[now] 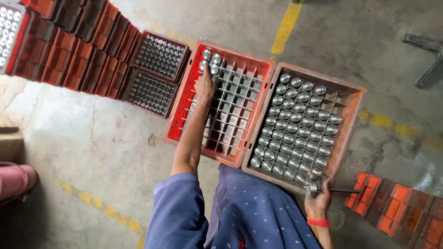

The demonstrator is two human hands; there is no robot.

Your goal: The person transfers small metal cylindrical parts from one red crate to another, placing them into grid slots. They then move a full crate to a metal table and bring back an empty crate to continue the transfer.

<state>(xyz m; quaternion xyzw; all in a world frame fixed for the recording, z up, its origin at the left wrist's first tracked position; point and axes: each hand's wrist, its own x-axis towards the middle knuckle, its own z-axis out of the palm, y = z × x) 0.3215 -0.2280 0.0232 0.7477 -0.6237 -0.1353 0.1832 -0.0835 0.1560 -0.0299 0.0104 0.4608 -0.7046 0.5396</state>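
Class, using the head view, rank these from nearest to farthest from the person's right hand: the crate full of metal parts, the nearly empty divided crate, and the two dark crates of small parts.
From the right hand:
1. Full crate, right beside it.
2. Nearly empty divided crate, centre-left.
3. Two dark crates, far upper left.

stacked red crates, yellow floor line, grey metal bracket

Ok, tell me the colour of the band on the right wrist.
Red; the band shows best in the head view.
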